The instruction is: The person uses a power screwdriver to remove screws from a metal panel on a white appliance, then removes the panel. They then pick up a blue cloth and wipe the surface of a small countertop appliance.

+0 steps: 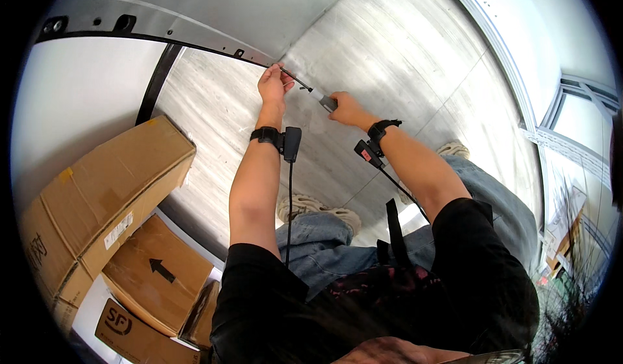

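Note:
My right hand [349,109] is closed around the grey handle of a screwdriver [320,96]. The dark shaft slants up and left toward the lower corner of a grey metal panel [214,7]. At that corner my left hand [272,85] has its fingers bent together close to the shaft's tip. Whatever the left fingers pinch is too small to make out, and the tip itself is hard to see. Holes and small dark fittings line the panel's edge strip [146,26].
Cardboard boxes, one large [107,182] and one with an arrow [159,263], stand at the lower left. A white panel [84,85] with a black edge is behind them. Black wrist straps with cables run along both forearms. A white frame [500,46] borders the pale floor on the right.

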`<state>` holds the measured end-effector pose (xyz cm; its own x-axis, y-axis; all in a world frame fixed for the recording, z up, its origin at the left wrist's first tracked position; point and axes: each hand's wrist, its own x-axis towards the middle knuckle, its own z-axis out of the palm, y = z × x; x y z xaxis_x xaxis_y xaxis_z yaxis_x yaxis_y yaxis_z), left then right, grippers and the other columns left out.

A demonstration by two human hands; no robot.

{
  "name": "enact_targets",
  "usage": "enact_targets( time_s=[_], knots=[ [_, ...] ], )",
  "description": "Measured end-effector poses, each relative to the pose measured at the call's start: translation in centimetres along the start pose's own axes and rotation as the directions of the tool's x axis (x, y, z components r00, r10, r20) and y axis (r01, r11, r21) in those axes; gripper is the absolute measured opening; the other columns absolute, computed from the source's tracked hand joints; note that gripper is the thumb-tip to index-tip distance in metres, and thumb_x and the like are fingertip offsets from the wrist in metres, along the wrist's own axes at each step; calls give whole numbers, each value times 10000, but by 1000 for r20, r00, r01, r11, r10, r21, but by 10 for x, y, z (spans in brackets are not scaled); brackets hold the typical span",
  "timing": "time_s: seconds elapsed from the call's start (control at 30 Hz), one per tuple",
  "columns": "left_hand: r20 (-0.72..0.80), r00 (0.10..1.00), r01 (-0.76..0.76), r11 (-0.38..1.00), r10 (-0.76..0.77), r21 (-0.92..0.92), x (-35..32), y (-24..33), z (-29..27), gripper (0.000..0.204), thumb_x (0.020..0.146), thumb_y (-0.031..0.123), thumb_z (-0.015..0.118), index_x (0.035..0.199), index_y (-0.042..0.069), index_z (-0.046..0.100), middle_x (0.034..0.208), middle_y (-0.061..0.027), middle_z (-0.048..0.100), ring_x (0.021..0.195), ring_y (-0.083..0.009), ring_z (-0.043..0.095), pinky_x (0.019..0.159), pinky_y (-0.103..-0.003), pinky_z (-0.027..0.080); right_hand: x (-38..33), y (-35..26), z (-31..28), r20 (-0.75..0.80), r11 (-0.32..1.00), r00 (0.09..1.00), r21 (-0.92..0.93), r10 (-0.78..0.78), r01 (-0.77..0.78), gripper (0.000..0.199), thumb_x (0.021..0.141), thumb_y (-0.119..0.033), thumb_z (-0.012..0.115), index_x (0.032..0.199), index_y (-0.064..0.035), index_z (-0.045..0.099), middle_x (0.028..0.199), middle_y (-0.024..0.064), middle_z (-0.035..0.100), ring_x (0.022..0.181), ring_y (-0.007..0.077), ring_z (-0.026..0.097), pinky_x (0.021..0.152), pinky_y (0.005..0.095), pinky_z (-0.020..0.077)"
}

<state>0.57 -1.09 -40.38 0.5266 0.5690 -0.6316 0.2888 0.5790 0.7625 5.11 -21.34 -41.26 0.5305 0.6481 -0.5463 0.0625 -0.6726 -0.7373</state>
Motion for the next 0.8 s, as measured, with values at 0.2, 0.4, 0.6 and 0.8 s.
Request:
enact_targets(
  time_s=[0.2,0.4,0.6,0.8],
  knots=[
    [-47,995,-86,996,84,-26,-18,17,35,173,956,232,487,939,75,559,768,-29,587,639,-127,588,552,-253,494,-6,-37,-78,150,981,970,-73,189,-180,321,690,-55,588,998,33,608,867,159,604,739,265,588,613,363,490],
    [-16,969,-247,966,246,-76,-39,49,88,184,961,233,469,896,69,521,761,-39,574,621,-140,578,541,-259,490,-9,-56,-152,-34,972,972,8,234,-234,284,661,-59,547,924,23,617,841,149,602,731,254,585,586,351,512],
    [-65,954,-296,954,294,-39,-63,65,162,183,967,243,448,909,74,491,766,-40,563,625,-137,570,541,-258,487,-33,-53,-229,90,978,976,-71,201,-195,206,672,-57,532,847,10,617,792,122,605,689,234,587,597,345,530],
    [15,967,-252,967,253,-42,-85,76,282,186,967,247,447,934,69,491,819,-58,602,645,-133,557,556,-257,479,-84,-50,-383,114,980,984,-162,133,-114,248,666,-73,525,898,-2,569,756,90,576,653,187,548,574,329,497]
  ],
)
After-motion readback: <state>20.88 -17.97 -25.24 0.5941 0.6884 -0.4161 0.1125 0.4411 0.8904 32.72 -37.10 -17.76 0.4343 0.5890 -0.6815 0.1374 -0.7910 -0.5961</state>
